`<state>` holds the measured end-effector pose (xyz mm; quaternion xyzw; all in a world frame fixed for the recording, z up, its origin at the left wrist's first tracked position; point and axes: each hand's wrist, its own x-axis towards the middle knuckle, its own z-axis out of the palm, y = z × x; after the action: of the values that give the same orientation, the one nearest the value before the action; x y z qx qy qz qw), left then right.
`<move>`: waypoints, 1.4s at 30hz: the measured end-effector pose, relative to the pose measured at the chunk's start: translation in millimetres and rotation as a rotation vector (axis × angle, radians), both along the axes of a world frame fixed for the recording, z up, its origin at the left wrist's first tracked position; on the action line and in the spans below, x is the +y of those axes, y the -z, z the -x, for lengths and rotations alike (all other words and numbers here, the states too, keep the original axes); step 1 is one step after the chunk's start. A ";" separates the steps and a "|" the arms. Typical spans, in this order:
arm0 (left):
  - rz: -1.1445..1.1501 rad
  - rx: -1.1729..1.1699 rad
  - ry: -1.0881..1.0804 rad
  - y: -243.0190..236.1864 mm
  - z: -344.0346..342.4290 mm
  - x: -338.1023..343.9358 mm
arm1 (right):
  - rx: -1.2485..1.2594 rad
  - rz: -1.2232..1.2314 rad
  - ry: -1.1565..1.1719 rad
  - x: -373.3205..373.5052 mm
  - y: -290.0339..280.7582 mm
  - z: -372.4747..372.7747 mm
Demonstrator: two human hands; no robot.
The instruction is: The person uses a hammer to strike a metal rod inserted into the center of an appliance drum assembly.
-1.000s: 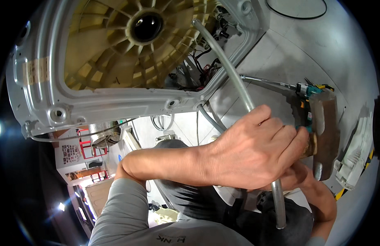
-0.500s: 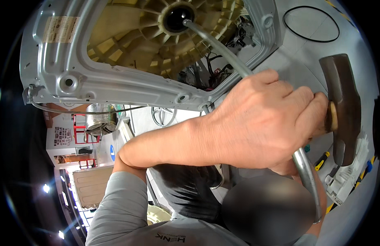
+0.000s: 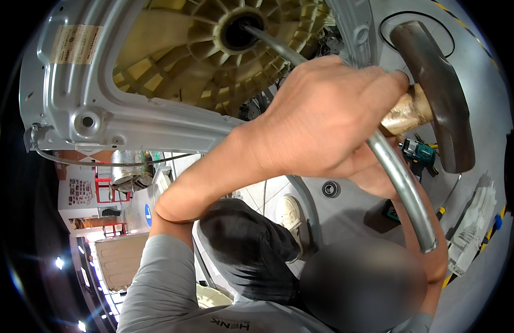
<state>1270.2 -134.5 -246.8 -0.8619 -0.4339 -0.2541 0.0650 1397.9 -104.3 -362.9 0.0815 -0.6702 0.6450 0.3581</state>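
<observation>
My left hand (image 3: 329,111) is closed around a long bent metal rod (image 3: 401,188), whose far end reaches into the dark central hub (image 3: 233,30) of a ribbed yellow plastic tub (image 3: 157,66), set in a grey metal cabinet frame (image 3: 63,111). A hammer's dark head (image 3: 431,91) is just right of that hand; its wooden handle (image 3: 406,111) disappears behind my fingers. My right hand (image 3: 370,175) is curled beneath the left, largely covered; what it grips is hidden.
Teal power drill (image 3: 418,152), bearing (image 3: 330,188) and white plastic part (image 3: 470,227) lie on the floor right, with a black belt loop (image 3: 385,19) above. My shoe (image 3: 290,216) is below. A metal drum (image 3: 129,175) stands left. A blurred patch covers the lower right.
The rod's far end has moved from the tub's ribs into the central hub. Both hands and the hammer have moved upward, and more of the floor and my shoe shows below.
</observation>
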 end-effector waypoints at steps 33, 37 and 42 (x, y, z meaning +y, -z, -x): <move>-0.133 0.091 -0.157 14.7 18.5 18.4 | 0.031 0.403 0.505 -47.7 16.2 -112.9; -0.041 0.139 -0.163 13.9 17.7 13.2 | 0.037 0.379 0.494 -59.0 -0.7 -120.0; -0.024 0.113 -0.122 18.8 17.6 12.1 | -0.070 0.314 0.470 -59.9 3.9 -128.8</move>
<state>1252.6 -122.4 -265.6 -0.8461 -0.4781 -0.2056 0.1152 1526.7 -164.2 -366.8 -0.1547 -0.5747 0.6426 0.4826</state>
